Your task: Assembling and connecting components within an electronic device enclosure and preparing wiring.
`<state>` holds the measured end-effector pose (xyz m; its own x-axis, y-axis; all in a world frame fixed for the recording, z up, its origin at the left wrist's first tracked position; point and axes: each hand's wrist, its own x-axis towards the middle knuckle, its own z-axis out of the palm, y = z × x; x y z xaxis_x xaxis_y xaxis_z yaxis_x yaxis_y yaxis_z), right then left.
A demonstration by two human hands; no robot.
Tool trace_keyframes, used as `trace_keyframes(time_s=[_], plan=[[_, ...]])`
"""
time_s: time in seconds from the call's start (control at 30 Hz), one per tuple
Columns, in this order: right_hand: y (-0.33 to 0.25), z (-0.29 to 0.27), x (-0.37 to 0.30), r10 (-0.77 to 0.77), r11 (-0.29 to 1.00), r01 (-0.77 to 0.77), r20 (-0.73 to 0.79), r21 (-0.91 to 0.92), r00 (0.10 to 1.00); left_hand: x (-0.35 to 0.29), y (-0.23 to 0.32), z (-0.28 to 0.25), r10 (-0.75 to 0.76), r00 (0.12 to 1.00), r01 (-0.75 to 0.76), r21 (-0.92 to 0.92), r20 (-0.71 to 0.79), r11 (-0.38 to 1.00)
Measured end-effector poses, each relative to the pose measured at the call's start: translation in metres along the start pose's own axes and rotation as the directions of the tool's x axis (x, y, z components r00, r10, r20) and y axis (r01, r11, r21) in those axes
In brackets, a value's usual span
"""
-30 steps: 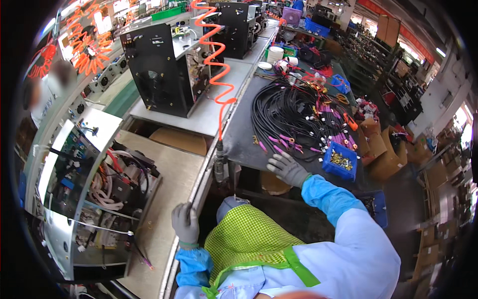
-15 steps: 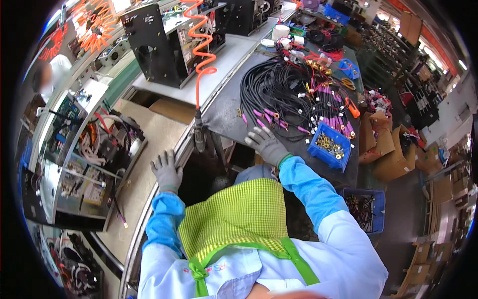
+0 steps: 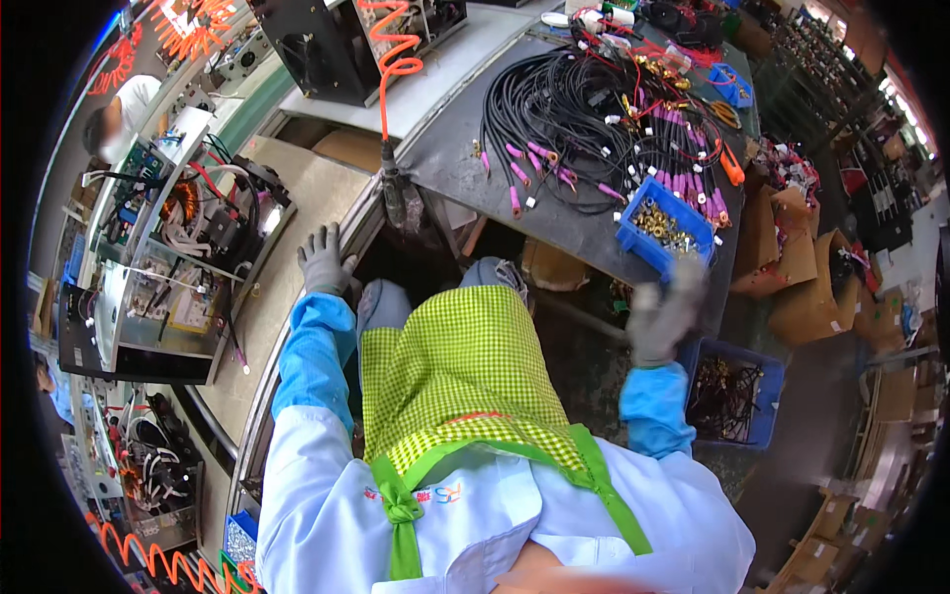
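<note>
My left hand point(image 3: 324, 261), in a grey glove, rests with fingers spread on the rail along the beige bench point(image 3: 319, 188). It holds nothing. My right hand point(image 3: 665, 315), gloved the same way, is blurred by motion at the near edge of the dark table point(image 3: 450, 148). Its fingers look stretched out with the thumb apart, and nothing shows in them. Just beyond them sits a blue bin point(image 3: 633, 238) of small brass-coloured fittings point(image 3: 661, 226). A bundle of black cables point(image 3: 520, 104) with purple-sleeved ends point(image 3: 683, 188) covers the table behind that bin.
A coiled orange hose point(image 3: 384, 99) hangs with a dark tool point(image 3: 394, 193) on its end. Open-sided machine housings point(image 3: 163, 297) stand on the left. Orange-handled pliers point(image 3: 732, 166), cardboard boxes point(image 3: 816, 287) and a blue crate point(image 3: 767, 401) lie to the right. Another person point(image 3: 119, 114) is at far left.
My right hand has swung right and nearer to me, from the table edge to beside the blue bin. My left hand stays at the rail. The whole view has shifted.
</note>
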<state>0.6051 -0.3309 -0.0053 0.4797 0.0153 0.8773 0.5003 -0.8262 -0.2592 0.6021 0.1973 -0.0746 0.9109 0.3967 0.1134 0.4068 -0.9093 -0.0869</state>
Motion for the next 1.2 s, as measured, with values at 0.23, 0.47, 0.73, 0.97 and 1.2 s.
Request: trace_keyframes(time_s=[0.23,0.47,0.73,0.97,1.2], plan=[[0.125,-0.03,-0.054,0.46,0.818,-0.45,-0.061,-0.357,0.886,0.0,0.001,-0.001,0.009,1.0,-0.009,0.039,-0.02,0.999],[0.122,-0.019,-0.049,0.39,0.816,-0.393,-0.099,-0.423,0.916,0.007,0.002,-0.004,-0.015,1.0,0.014,0.047,0.024,0.999],[0.124,-0.02,-0.054,0.47,0.762,-0.425,-0.034,-0.488,0.882,0.005,0.005,0.001,-0.019,1.0,0.019,0.021,-0.001,1.0],[0.123,-0.024,-0.053,0.538,0.71,-0.458,-0.009,-0.535,0.843,0.014,0.095,-0.066,0.209,0.784,-0.55,-0.498,-0.585,0.67],[0.135,-0.02,-0.053,0.571,0.673,-0.429,0.054,-0.602,0.819,0.04,0.261,-0.155,0.626,0.453,-0.853,-0.512,-0.634,0.1]])
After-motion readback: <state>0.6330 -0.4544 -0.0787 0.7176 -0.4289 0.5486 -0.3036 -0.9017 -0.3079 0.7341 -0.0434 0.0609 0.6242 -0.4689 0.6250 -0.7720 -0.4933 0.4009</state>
